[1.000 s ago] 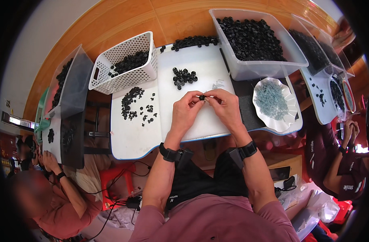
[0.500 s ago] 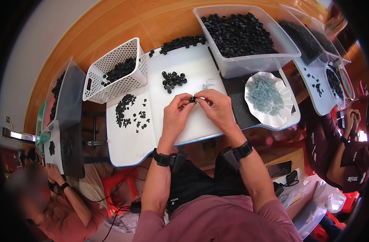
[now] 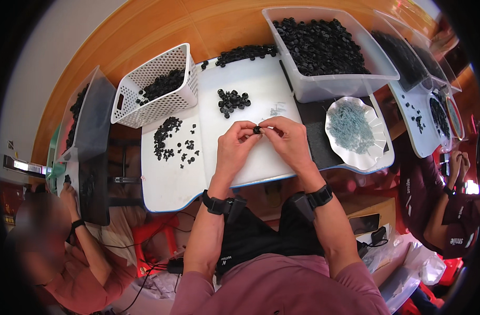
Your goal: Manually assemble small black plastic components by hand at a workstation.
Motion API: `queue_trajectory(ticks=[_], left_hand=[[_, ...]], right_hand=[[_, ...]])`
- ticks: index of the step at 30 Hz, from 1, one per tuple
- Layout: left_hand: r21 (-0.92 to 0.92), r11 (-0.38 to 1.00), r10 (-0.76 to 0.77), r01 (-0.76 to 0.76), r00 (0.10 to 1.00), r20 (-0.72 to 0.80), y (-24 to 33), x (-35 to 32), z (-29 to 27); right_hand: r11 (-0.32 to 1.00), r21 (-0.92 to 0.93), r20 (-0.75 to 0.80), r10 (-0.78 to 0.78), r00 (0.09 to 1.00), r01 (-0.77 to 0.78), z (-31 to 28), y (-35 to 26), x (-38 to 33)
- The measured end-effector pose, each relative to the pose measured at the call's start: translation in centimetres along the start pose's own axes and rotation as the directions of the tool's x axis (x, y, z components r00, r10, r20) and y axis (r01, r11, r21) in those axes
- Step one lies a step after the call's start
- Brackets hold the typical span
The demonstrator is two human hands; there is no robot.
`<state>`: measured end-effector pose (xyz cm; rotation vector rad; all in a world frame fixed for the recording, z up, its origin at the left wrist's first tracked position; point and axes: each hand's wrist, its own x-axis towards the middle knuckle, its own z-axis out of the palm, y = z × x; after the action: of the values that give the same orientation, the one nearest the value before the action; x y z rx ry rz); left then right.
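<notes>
A small black round part (image 3: 257,129) is pinched between the fingertips of both hands above the white tabletop (image 3: 245,163). My left hand (image 3: 235,144) grips it from the left, and my right hand (image 3: 287,139) from the right. Fingers hide much of the part. Just beyond my hands lies a loose cluster of black round parts (image 3: 233,103). Beside it on the right are a few thin pins (image 3: 276,109). Smaller black pieces (image 3: 166,134) are scattered to the left. A white scalloped dish (image 3: 379,139) full of thin grey-green pins (image 3: 351,126) stands right of my right hand.
A large clear bin (image 3: 334,84) heaped with black parts stands at the back right. A white perforated basket (image 3: 129,100) sits at the back left. More black parts (image 3: 248,52) line the table's far edge. Co-workers sit on both sides; red stools (image 3: 156,239) stand below.
The view has shifted slightly, so the table appears a little to the right. Both hands keep their pinch on the small part. The left co-worker's hand has moved up.
</notes>
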<state>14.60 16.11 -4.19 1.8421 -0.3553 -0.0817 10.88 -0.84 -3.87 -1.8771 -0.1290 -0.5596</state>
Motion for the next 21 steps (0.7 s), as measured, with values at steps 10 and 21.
queue_trajectory(ticks=[10, 21], left_hand=[[0.000, 1.000, 0.001, -0.001, 0.999, 0.040, 0.41, -0.15, -0.24], [0.072, 0.997, 0.040, -0.041, 0.999, 0.013, 0.34, -0.14, -0.14]], right_hand=[[0.999, 0.048, 0.003, 0.019, 1.000, -0.019, 0.07, 0.11, 0.10], [0.998, -0.003, 0.021, -0.068, 0.997, 0.068, 0.30, 0.16, 0.26]])
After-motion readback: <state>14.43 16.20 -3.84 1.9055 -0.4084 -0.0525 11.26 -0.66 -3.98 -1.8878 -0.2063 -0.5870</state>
